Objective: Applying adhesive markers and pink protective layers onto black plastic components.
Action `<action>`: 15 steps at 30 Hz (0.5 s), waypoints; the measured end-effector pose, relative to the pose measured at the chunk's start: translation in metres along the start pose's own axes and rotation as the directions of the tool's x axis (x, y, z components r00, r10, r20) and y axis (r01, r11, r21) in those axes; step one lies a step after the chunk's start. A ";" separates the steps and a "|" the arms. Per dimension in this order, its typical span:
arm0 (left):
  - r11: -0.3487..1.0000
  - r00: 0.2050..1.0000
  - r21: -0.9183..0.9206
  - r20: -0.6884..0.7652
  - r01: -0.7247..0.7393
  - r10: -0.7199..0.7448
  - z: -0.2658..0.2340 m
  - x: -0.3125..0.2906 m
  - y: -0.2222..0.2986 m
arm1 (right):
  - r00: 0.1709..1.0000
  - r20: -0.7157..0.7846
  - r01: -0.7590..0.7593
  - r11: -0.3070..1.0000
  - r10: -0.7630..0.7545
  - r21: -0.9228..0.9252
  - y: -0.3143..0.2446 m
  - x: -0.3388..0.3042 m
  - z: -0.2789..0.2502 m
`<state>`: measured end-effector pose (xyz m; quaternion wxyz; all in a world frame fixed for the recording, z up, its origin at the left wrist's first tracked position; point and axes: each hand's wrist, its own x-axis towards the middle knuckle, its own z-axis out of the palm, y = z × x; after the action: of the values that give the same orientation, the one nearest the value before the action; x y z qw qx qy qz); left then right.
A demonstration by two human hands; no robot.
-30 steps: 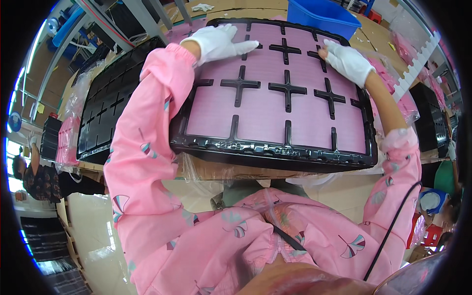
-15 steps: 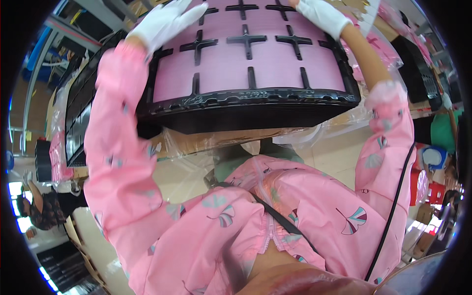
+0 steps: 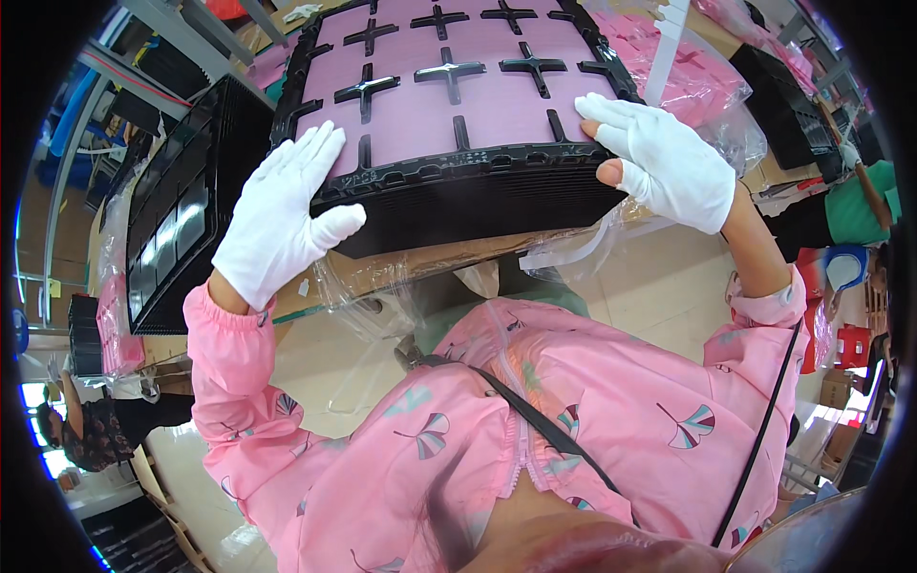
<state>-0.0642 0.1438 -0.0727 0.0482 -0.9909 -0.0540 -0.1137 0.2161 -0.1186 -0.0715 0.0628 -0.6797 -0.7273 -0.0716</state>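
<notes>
A stack of black trays (image 3: 478, 205) stands in front of me, with crosses and notched edges framing pink sheet material (image 3: 497, 102) on top. At its near left corner lies my left hand (image 3: 282, 210) in a white glove, open, fingers straight along the edge and thumb apart. The near right corner has my right hand (image 3: 673, 167) resting against it, fingers stretched out. Its white glove leaves the thumb tip and one fingertip bare. Neither hand is wrapped round anything.
Another black tray stack (image 3: 177, 229) leans at the left. Pink sheets in clear plastic (image 3: 693, 72) lie at the right, beside a white strip (image 3: 666, 48). Clear film (image 3: 368, 306) hangs off the table's near edge. A co-worker in green (image 3: 860, 205) stands at the far right.
Both hands have come back toward me, from the stack's far sides to its two near corners. The stack sits slightly turned and further left in the picture.
</notes>
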 end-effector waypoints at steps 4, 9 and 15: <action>0.999 1.000 -0.018 -0.005 -0.030 0.030 -0.002 0.005 -0.004 | 0.997 -0.076 -0.008 1.000 0.010 0.020 0.000 0.006 0.005; 1.000 1.000 0.028 0.019 -0.003 0.002 -0.007 -0.003 0.006 | 0.995 -0.091 0.041 0.996 -0.034 0.080 -0.004 0.001 -0.007; 0.996 0.997 -0.047 0.018 -0.080 0.081 -0.006 0.012 -0.006 | 0.985 -0.126 0.140 0.978 -0.120 0.158 0.005 0.016 0.005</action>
<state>-0.0543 0.1500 -0.0632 0.0291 -0.9942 -0.0120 -0.1029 0.2202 -0.1013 -0.0736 0.1564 -0.6177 -0.7688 -0.0542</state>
